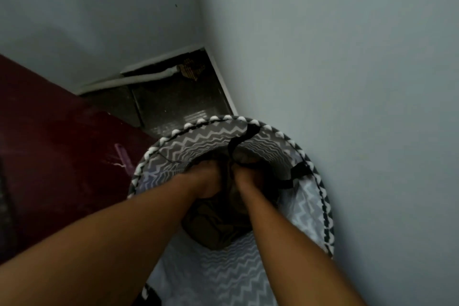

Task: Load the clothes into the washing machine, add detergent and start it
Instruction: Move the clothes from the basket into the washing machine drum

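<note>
A grey zigzag-patterned laundry basket [323,196] with a black-and-white braided rim stands against the right wall. Dark clothes [213,226] lie bunched deep inside it. Both my arms reach down into the basket. My left hand [205,179] grips the dark cloth on the left side of the pile. Just beside it, my right hand [248,176] grips the same dark bundle. The fingertips of both hands are buried in the fabric. The washing machine and detergent are not in view.
A dark red surface [49,144] fills the left side. Grey walls [347,57] meet in a corner behind the basket, with a patch of dark floor [173,104] and a pale pipe [139,77] along the skirting.
</note>
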The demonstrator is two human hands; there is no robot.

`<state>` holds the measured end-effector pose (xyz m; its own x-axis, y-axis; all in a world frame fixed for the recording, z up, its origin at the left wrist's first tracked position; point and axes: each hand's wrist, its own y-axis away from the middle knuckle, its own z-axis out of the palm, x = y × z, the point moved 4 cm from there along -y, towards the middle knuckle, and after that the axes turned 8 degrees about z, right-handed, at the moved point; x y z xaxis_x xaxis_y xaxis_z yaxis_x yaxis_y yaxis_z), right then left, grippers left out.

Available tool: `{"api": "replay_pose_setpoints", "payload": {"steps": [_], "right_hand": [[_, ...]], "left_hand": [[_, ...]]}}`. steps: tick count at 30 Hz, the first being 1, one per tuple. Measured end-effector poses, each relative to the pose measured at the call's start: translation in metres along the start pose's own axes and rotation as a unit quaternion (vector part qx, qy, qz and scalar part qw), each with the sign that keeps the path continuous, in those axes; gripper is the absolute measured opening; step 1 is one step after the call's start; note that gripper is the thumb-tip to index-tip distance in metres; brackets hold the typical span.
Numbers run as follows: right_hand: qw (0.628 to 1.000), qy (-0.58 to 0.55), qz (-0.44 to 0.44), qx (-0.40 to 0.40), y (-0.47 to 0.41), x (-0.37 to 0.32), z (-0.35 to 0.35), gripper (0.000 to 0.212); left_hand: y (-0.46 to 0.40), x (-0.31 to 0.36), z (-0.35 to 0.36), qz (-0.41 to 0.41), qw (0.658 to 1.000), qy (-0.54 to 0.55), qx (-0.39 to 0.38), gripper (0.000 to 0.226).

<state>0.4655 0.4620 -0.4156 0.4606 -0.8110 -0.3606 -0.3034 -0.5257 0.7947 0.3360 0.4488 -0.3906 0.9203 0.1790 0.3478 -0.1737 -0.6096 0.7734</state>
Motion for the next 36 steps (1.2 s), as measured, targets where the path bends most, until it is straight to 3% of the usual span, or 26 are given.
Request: {"api": "replay_pose_setpoints", "payload": {"steps": [2, 4, 7, 11, 14, 16, 17, 21, 23, 24, 25, 27, 29, 32, 36], "right_hand": [[0.999, -0.041, -0.017, 0.000, 0.033, -0.016, -0.013, 0.027], [0.998, -0.037, -0.034, -0.049, 0.073, -0.032, -0.024, 0.024], [0.991, -0.110, -0.031, -0.070, 0.128, -0.048, -0.050, 0.033], [0.970, -0.173, -0.106, -0.136, 0.204, -0.093, -0.083, 0.031], [0.953, -0.220, -0.155, -0.139, 0.251, -0.123, -0.093, 0.028], [0.943, -0.254, -0.171, -0.129, 0.273, -0.136, -0.097, 0.032], [0.941, -0.255, -0.178, -0.132, 0.283, -0.140, -0.097, 0.033], [0.930, -0.215, -0.239, -0.179, 0.323, -0.152, -0.106, 0.029], [0.909, -0.210, -0.272, -0.234, 0.341, -0.153, -0.114, 0.015], [0.894, -0.212, -0.287, -0.271, 0.350, -0.153, -0.117, 0.025], [0.889, -0.189, -0.296, -0.293, 0.355, -0.151, -0.119, 0.047], [0.895, -0.067, -0.327, -0.298, 0.381, -0.148, -0.115, 0.068], [0.881, 0.050, -0.349, -0.315, 0.405, -0.144, -0.099, 0.056], [0.887, 0.077, -0.329, -0.315, 0.440, -0.156, -0.073, 0.028], [0.885, 0.036, -0.349, -0.305, 0.497, -0.181, -0.035, 0.060]], "left_hand": [[0.020, 0.002, -0.010, 0.013, 1.000, 0.019, 0.013, 0.086], [0.038, 0.000, -0.009, 0.016, 0.999, 0.049, 0.013, 0.109], [0.095, 0.020, -0.025, 0.011, 0.987, 0.158, 0.018, 0.120], [0.178, 0.040, -0.073, 0.040, 0.942, 0.289, 0.163, 0.090], [0.228, 0.043, -0.108, 0.054, 0.907, 0.318, 0.270, 0.048], [0.256, 0.042, -0.130, 0.056, 0.893, 0.334, 0.296, 0.016], [0.269, 0.040, -0.139, 0.057, 0.893, 0.330, 0.300, 0.012], [0.319, 0.031, -0.166, 0.079, 0.880, 0.332, 0.330, 0.015], [0.343, 0.026, -0.174, 0.100, 0.859, 0.357, 0.353, 0.018], [0.355, 0.023, -0.178, 0.113, 0.845, 0.368, 0.370, 0.017], [0.369, 0.021, -0.183, 0.125, 0.831, 0.375, 0.391, 0.015], [0.403, 0.015, -0.193, 0.155, 0.804, 0.374, 0.435, 0.015], [0.437, 0.011, -0.201, 0.184, 0.790, 0.361, 0.460, 0.020], [0.481, -0.007, -0.210, 0.201, 0.776, 0.344, 0.488, 0.029], [0.536, -0.053, -0.216, 0.176, 0.736, 0.327, 0.566, 0.033]]}}
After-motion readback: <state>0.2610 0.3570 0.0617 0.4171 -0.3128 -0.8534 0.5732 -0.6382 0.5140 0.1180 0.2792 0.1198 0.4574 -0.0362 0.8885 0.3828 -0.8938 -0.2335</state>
